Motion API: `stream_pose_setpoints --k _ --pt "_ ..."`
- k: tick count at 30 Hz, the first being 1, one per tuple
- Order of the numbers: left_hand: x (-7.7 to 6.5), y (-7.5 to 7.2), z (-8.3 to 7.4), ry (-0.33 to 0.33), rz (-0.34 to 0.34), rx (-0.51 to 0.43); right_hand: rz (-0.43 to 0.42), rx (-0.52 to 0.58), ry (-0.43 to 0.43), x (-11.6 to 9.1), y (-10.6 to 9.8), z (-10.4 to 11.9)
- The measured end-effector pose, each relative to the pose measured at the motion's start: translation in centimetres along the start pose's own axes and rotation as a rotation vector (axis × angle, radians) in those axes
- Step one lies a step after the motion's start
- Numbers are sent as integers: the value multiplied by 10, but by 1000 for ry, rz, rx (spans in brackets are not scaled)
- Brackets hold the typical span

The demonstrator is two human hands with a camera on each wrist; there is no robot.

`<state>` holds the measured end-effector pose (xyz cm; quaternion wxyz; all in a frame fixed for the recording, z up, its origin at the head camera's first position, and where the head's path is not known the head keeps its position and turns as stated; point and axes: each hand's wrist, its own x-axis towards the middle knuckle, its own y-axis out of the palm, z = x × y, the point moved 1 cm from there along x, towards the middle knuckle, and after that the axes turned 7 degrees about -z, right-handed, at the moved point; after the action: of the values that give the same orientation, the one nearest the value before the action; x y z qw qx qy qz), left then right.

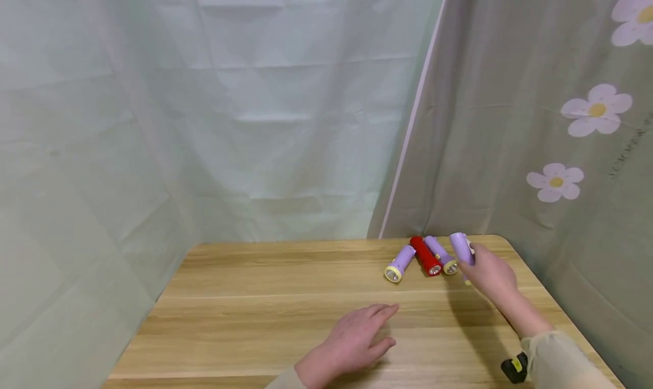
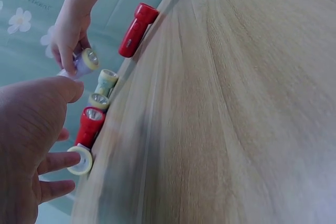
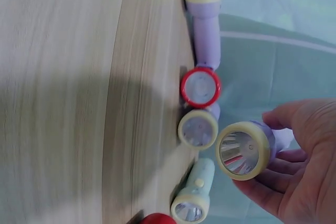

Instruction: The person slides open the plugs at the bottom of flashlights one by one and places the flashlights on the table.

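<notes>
The pale purple, plastic-looking flashlight with a cream lens rim [image 1: 461, 247] is up off the wood-topped table [image 1: 255, 309], tilted lens end down, to the right of a bright red flashlight lying on its side [image 1: 425, 256]; I'll place everything from that red one. The person's right hand [image 1: 492, 270] has its fingers curled about the barrel with the thumb against the opposite side, closed on it as far as I can see. The left hand [image 1: 352, 341], on the person's side of the red one and a little to its left, has its fingers spread and holds nothing; whether it touches the wood, I can't tell.

What would worry me is the crowding. Close on the red one's right lies a second purple flashlight [image 1: 439, 252], then a mint-green flashlight with a cream rim [image 3: 202, 174], roughly below the raised one. A careless dip there could knock the mint one, and round barrels might pass the push along to the red one, whose tail lies near the table's back edge. A loosened thumb could let the smooth barrel slide out lens first. Farther right of the red one lies another red flashlight [image 2: 135, 34]; the right arm [image 1: 525, 312] seems to cover it in the head view, so a low swing might sweep it aside.
</notes>
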<state>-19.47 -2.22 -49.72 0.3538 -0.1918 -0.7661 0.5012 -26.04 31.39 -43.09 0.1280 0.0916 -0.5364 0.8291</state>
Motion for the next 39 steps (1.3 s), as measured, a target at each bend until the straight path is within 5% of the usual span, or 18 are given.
stream_pose_setpoints --k 13,28,39 --pt "-14 -14 12 -10 -86 -14 -142 82 -130 -14 8 39" --pt "-19 -28 17 -59 -191 -74 -195 176 -251 -33 23 74" --pt "-19 -39 23 -289 -382 -367 -262 117 -364 -54 34 101"
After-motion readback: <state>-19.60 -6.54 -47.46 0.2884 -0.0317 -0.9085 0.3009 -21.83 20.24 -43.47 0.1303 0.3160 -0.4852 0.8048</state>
